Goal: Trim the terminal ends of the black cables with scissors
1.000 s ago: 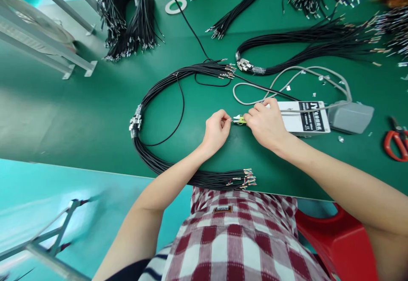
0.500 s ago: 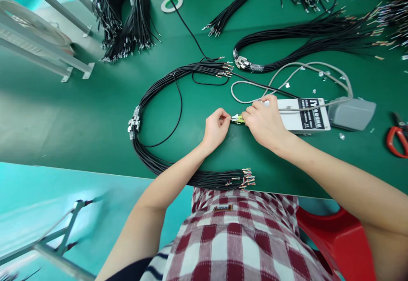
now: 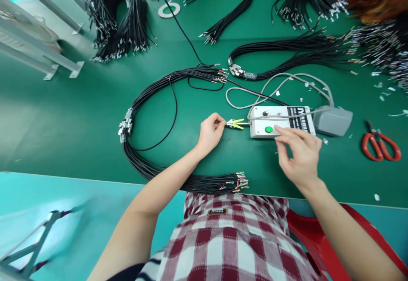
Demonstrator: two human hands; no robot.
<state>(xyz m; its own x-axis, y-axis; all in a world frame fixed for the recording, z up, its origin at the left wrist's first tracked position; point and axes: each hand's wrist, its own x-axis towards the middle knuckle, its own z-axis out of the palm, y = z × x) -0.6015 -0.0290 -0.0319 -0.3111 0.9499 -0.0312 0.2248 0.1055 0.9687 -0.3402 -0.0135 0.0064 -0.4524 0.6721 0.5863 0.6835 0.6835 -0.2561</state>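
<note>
My left hand [image 3: 211, 134] is closed in a pinch at the tip of a yellow-green clip [image 3: 236, 123]. Something thin and whitish shows between the fingertips and the clip, too small to name. The clip is joined by a short rod to a white control box [image 3: 264, 133] with a green button [image 3: 269, 129], a black knob and a black label. My right hand [image 3: 298, 153] hovers at the box's front edge, fingers apart and holding nothing, just right of the button. A curved bundle of black cables [image 3: 149, 94] surrounds my left hand's side, its stripped ends by my lap.
Red-handled cutters [image 3: 381, 145] lie at the right beside a grey pedal-like unit [image 3: 333, 120]. More black cable bundles [image 3: 274, 49] fill the back. A roll of tape [image 3: 169, 10] lies behind, metal legs [image 3: 47, 55] stand left, and scraps are scattered at right.
My right hand has let go of the clip and moved right and down to the front of the box, its fingers opening. My left hand stays pinched at the clip. The view has shifted slightly.
</note>
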